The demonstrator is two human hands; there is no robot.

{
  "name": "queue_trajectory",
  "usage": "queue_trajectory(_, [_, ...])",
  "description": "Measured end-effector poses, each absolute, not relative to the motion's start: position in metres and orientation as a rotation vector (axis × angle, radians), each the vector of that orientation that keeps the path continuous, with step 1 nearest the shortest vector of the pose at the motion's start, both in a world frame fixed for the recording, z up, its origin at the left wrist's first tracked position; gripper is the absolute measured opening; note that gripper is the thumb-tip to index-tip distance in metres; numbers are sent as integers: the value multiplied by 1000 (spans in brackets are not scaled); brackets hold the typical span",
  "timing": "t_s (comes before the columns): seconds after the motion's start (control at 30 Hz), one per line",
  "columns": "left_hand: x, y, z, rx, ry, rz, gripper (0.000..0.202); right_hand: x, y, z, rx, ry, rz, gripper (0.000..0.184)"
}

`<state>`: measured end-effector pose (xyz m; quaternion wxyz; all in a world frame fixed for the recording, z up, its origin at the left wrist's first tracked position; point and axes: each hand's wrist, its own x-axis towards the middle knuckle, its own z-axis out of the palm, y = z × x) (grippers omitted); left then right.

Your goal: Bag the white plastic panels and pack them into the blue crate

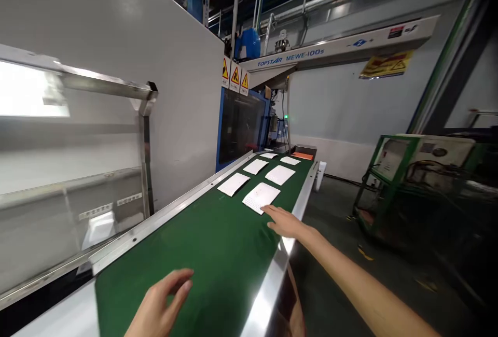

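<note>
My right hand (283,221) reaches over the green conveyor belt (187,238) with its fingers stretched out. Its fingertips are at the near right corner of a white flat piece (261,197) with rows of small dark marks on it; whether they touch it I cannot tell. Beside that piece, to the left, lies another white piece (233,184), and several more like it, such as a white piece (280,174), lie further up the belt. Low over the belt's near end is my left hand (161,300), thumb and fingers apart, holding nothing.
Metal side rails (155,228) edge the belt. An orange piece (302,156) lies at its far end. A grey machine wall (182,93) with warning signs (234,75) stands to the left. A green-framed cart (389,181) is on the floor at right.
</note>
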<state>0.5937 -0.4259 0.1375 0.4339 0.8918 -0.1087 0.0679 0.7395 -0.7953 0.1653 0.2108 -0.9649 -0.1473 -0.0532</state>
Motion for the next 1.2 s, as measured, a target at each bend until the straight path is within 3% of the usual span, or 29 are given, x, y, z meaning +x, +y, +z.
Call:
queue_trajectory(0.17, [787, -515, 144, 2494, -507, 289, 38, 904, -817, 169, -2835, -542, 66, 91])
queue_trajectory(0.33, [914, -580, 141, 2586, -569, 434, 43, 969, -826, 170, -2903, -644, 232, 110])
queue_trajectory(0.4, [948, -598, 137, 2595, -583, 479, 48, 975, -829, 171, -2916, -679, 235, 103])
queue_trajectory(0.5, [981, -615, 130, 2594, -586, 490, 54, 966, -838, 178, -2922, -707, 120, 76])
queue_trajectory(0.63, [999, -621, 129, 2529, -528, 446, 32, 940, -865, 200, -2890, -567, -125, 44])
queue_trajectory(0.73, [991, -611, 146, 2402, -411, 456, 31, 919, -881, 217, -2798, -295, -409, 46])
queue_trajectory(0.83, [952, -591, 168, 2219, -278, 485, 43, 891, -870, 225, -2136, -58, -497, 40])
queue_trajectory(0.9, [904, -573, 176, 2103, -213, 477, 52, 865, -842, 223, -1585, 26, -360, 35])
queue_trajectory(0.97, [842, -552, 177, 1872, -137, 372, 55, 834, -798, 216, -1274, 61, -166, 45])
queue_trajectory(1.07, [742, -520, 171, 1262, 40, 163, 47, 781, -717, 203, -1121, 35, 51, 48])
queue_trajectory(1.2, [630, -472, 162, 954, 257, 221, 43, 703, -613, 184, -1173, -5, 173, 53])
